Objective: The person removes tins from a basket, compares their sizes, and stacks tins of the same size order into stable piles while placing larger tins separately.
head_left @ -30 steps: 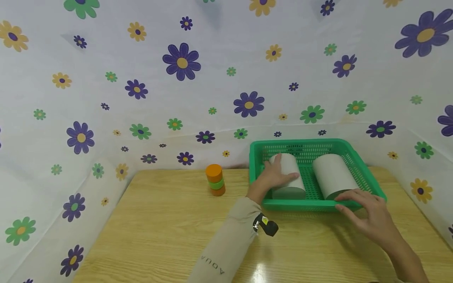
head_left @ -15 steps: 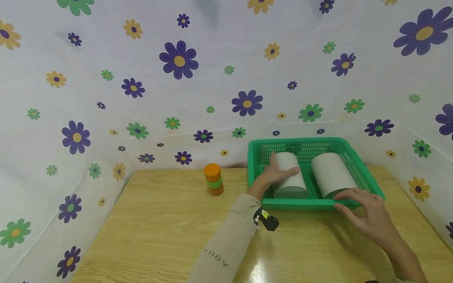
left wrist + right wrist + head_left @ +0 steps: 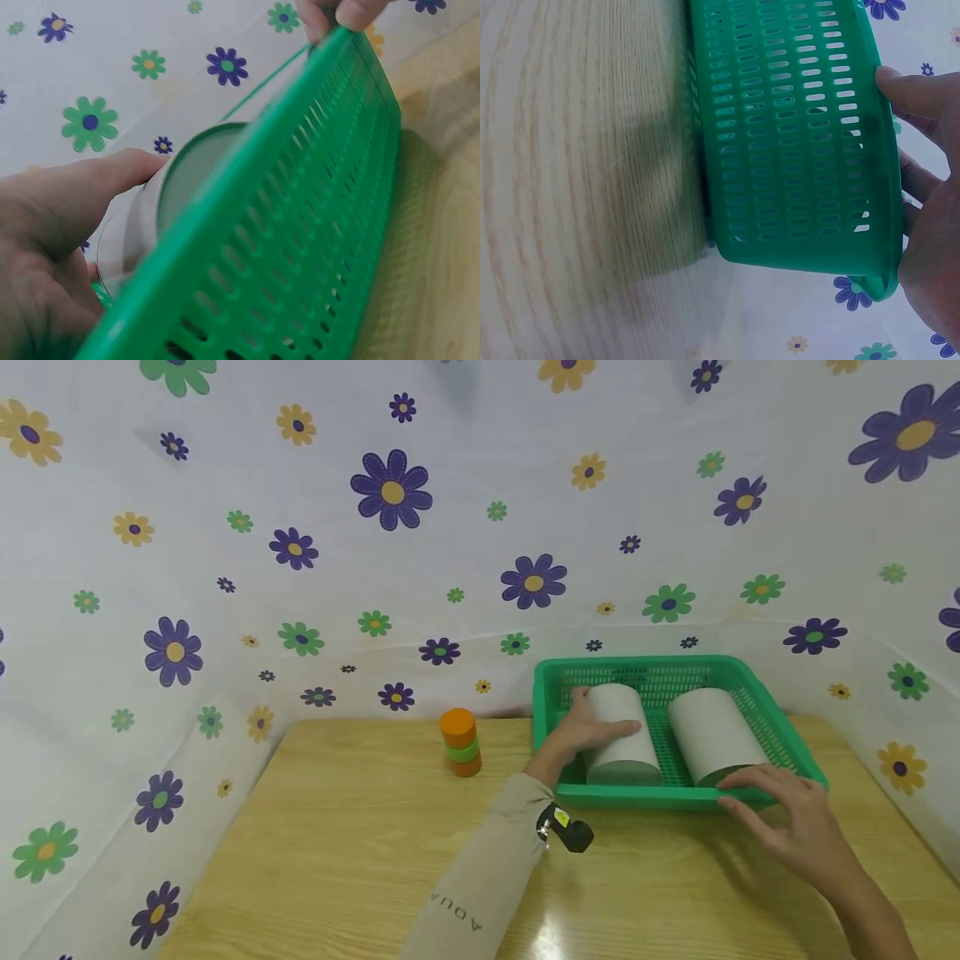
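Two white cylinders lie on their sides in a green plastic basket [image 3: 630, 797]. My left hand [image 3: 581, 731] grips the left cylinder [image 3: 621, 735], its thumb across the top and the fingers down the left side, partly hidden. In the left wrist view that thumb touches the white cylinder [image 3: 131, 232] near its round end, behind the basket wall. My right hand [image 3: 795, 822] pinches the basket's near rim at the right, thumb outside and fingers over the edge, just by the right cylinder [image 3: 712, 735]. The right wrist view shows the thumb against the rim of the green basket [image 3: 795, 150].
A small orange and green cylindrical object [image 3: 461, 743] stands on the wooden table [image 3: 337, 827], left of the basket. Behind the table hangs a white cloth [image 3: 450, 552] with printed flowers, close to the basket's far side.
My left hand's fingers have moved from spread over the left cylinder to down its left side. That cylinder has shifted slightly right in the basket. The right hand stays on the rim.
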Demonstrator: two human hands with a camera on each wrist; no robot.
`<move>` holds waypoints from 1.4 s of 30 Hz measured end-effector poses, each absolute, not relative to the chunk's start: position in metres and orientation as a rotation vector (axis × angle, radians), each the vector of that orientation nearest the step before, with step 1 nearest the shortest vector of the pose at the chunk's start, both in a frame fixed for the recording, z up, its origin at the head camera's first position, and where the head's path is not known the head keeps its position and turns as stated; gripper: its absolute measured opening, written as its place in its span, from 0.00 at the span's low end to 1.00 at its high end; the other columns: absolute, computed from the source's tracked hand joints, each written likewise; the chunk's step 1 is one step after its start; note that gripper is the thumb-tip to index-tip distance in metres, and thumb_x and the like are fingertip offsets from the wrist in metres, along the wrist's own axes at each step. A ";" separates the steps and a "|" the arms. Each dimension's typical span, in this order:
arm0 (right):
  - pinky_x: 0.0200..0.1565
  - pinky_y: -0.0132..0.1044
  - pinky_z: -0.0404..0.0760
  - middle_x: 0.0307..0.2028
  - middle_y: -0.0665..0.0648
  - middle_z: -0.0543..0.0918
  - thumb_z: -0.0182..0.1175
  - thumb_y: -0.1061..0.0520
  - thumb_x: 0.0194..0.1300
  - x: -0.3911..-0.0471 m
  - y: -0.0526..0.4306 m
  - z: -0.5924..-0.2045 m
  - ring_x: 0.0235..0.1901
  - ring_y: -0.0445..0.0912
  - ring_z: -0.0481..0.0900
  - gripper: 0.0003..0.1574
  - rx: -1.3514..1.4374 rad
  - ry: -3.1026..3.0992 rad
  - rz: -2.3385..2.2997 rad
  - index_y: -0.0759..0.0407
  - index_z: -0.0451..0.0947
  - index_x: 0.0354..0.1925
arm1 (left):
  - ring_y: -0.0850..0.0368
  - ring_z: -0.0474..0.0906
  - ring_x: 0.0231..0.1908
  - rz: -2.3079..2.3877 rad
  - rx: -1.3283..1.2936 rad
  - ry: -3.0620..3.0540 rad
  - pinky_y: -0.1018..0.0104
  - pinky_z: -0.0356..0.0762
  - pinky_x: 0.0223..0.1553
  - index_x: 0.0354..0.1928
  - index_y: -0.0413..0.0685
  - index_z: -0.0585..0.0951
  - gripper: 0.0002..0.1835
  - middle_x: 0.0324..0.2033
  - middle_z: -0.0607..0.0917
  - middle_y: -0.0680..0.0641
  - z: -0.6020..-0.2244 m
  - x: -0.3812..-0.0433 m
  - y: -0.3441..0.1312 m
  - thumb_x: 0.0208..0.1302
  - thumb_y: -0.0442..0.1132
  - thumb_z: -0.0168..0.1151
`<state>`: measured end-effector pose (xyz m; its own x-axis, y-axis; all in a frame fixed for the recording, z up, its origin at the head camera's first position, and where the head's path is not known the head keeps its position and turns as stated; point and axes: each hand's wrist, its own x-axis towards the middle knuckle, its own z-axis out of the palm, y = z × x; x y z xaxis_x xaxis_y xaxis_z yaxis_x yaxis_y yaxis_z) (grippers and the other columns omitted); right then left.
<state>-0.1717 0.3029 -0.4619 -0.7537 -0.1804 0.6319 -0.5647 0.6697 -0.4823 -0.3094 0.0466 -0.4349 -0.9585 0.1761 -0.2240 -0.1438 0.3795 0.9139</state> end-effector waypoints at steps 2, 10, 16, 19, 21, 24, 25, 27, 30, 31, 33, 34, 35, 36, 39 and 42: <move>0.52 0.51 0.58 0.41 0.47 0.86 0.76 0.73 0.45 -0.172 0.303 -0.463 0.50 0.25 0.72 0.28 0.588 -2.326 0.921 0.47 0.86 0.40 | 0.44 0.78 0.52 1.634 0.050 2.368 0.46 0.80 0.53 0.79 0.57 0.51 0.57 0.56 0.75 0.37 -0.432 -0.307 0.043 0.55 0.54 0.79; 0.48 0.58 0.58 0.42 0.43 0.85 0.77 0.71 0.47 -0.171 0.303 -0.462 0.51 0.24 0.70 0.27 0.568 -2.344 0.911 0.45 0.85 0.41 | 0.49 0.78 0.46 1.734 0.212 2.399 0.51 0.84 0.42 0.76 0.60 0.50 0.57 0.53 0.75 0.41 -0.412 -0.298 0.033 0.53 0.52 0.80; 0.52 0.38 0.58 0.40 0.46 0.86 0.76 0.74 0.43 -0.174 0.304 -0.462 0.49 0.25 0.73 0.28 0.604 -2.303 0.905 0.48 0.86 0.40 | 0.50 0.79 0.45 1.800 0.307 2.411 0.53 0.85 0.40 0.77 0.64 0.49 0.59 0.53 0.75 0.43 -0.395 -0.288 0.027 0.52 0.51 0.81; 0.52 0.34 0.57 0.40 0.48 0.86 0.76 0.74 0.43 -0.174 0.305 -0.462 0.49 0.24 0.73 0.28 0.605 -2.296 0.905 0.49 0.86 0.40 | 0.51 0.79 0.47 1.832 0.350 2.421 0.54 0.85 0.40 0.77 0.68 0.49 0.58 0.56 0.74 0.44 -0.390 -0.282 0.022 0.52 0.53 0.81; 0.52 0.33 0.58 0.39 0.49 0.86 0.76 0.75 0.42 -0.173 0.305 -0.461 0.49 0.24 0.73 0.28 0.617 -2.292 0.909 0.50 0.86 0.39 | 0.51 0.78 0.48 1.867 0.378 2.415 0.54 0.84 0.40 0.76 0.70 0.50 0.58 0.57 0.73 0.45 -0.390 -0.277 0.018 0.52 0.53 0.81; 0.52 0.28 0.60 0.39 0.50 0.86 0.76 0.75 0.42 -0.174 0.305 -0.460 0.48 0.24 0.74 0.29 0.641 -2.286 0.903 0.50 0.86 0.40 | 0.52 0.77 0.49 1.936 0.430 2.386 0.56 0.84 0.39 0.75 0.71 0.49 0.56 0.59 0.71 0.47 -0.391 -0.270 0.011 0.54 0.52 0.80; 0.52 0.27 0.61 0.39 0.51 0.87 0.76 0.76 0.41 -0.174 0.305 -0.460 0.48 0.24 0.74 0.29 0.653 -2.282 0.901 0.51 0.86 0.40 | 0.52 0.78 0.49 1.966 0.448 2.368 0.56 0.84 0.39 0.75 0.71 0.50 0.55 0.59 0.70 0.48 -0.391 -0.268 0.009 0.54 0.51 0.80; 0.51 0.23 0.63 0.38 0.50 0.87 0.75 0.76 0.41 -0.174 0.305 -0.458 0.47 0.25 0.75 0.29 0.682 -2.277 0.898 0.52 0.86 0.40 | 0.53 0.78 0.48 2.008 0.480 2.353 0.58 0.84 0.38 0.74 0.72 0.50 0.54 0.59 0.70 0.49 -0.391 -0.263 0.004 0.55 0.50 0.79; 0.52 0.22 0.64 0.38 0.50 0.87 0.75 0.77 0.41 -0.175 0.304 -0.457 0.46 0.25 0.76 0.29 0.704 -2.265 0.894 0.53 0.86 0.40 | 0.51 0.79 0.48 2.052 0.520 2.326 0.59 0.85 0.38 0.73 0.77 0.50 0.53 0.59 0.69 0.49 -0.387 -0.256 -0.004 0.56 0.50 0.78; 0.52 0.21 0.64 0.38 0.49 0.87 0.75 0.77 0.41 -0.175 0.304 -0.457 0.46 0.25 0.76 0.29 0.707 -2.266 0.894 0.53 0.86 0.40 | 0.51 0.79 0.48 2.053 0.528 2.327 0.59 0.85 0.38 0.72 0.79 0.50 0.52 0.60 0.69 0.49 -0.385 -0.253 -0.006 0.56 0.50 0.78; 0.52 0.21 0.65 0.38 0.49 0.87 0.75 0.77 0.41 -0.175 0.304 -0.457 0.46 0.25 0.76 0.29 0.706 -2.266 0.899 0.53 0.86 0.40 | 0.49 0.78 0.49 2.054 0.546 2.337 0.58 0.85 0.39 0.71 0.82 0.50 0.52 0.61 0.68 0.48 -0.381 -0.248 -0.012 0.56 0.50 0.78; 0.52 0.21 0.65 0.38 0.49 0.87 0.75 0.77 0.41 -0.175 0.303 -0.457 0.46 0.25 0.76 0.29 0.704 -2.266 0.899 0.53 0.86 0.40 | 0.49 0.78 0.49 2.055 0.552 2.343 0.58 0.85 0.39 0.71 0.83 0.50 0.52 0.62 0.67 0.47 -0.379 -0.246 -0.015 0.56 0.50 0.78; 0.52 0.21 0.64 0.38 0.49 0.87 0.75 0.77 0.41 -0.175 0.303 -0.457 0.46 0.25 0.76 0.29 0.702 -2.265 0.899 0.53 0.86 0.40 | 0.49 0.77 0.50 2.058 0.561 2.348 0.58 0.85 0.40 0.70 0.84 0.50 0.52 0.63 0.66 0.47 -0.378 -0.244 -0.018 0.56 0.50 0.78; 0.52 0.21 0.64 0.38 0.49 0.87 0.75 0.77 0.41 -0.175 0.303 -0.457 0.46 0.25 0.76 0.29 0.699 -2.267 0.898 0.53 0.86 0.40 | 0.48 0.77 0.50 2.060 0.567 2.358 0.58 0.85 0.40 0.70 0.85 0.49 0.52 0.63 0.66 0.47 -0.377 -0.242 -0.021 0.56 0.50 0.78; 0.52 0.22 0.64 0.38 0.49 0.87 0.76 0.77 0.41 -0.175 0.303 -0.458 0.46 0.25 0.75 0.29 0.693 -2.271 0.896 0.52 0.86 0.39 | 0.47 0.76 0.52 2.087 0.608 2.363 0.56 0.85 0.42 0.72 0.82 0.49 0.53 0.66 0.65 0.47 -0.376 -0.236 -0.029 0.56 0.48 0.77; 0.52 0.21 0.64 0.38 0.50 0.87 0.76 0.77 0.41 -0.174 0.304 -0.457 0.47 0.25 0.76 0.29 0.690 -2.274 0.893 0.51 0.85 0.39 | 0.47 0.76 0.54 2.110 0.651 2.359 0.53 0.86 0.44 0.74 0.80 0.48 0.54 0.69 0.63 0.47 -0.375 -0.230 -0.036 0.56 0.48 0.77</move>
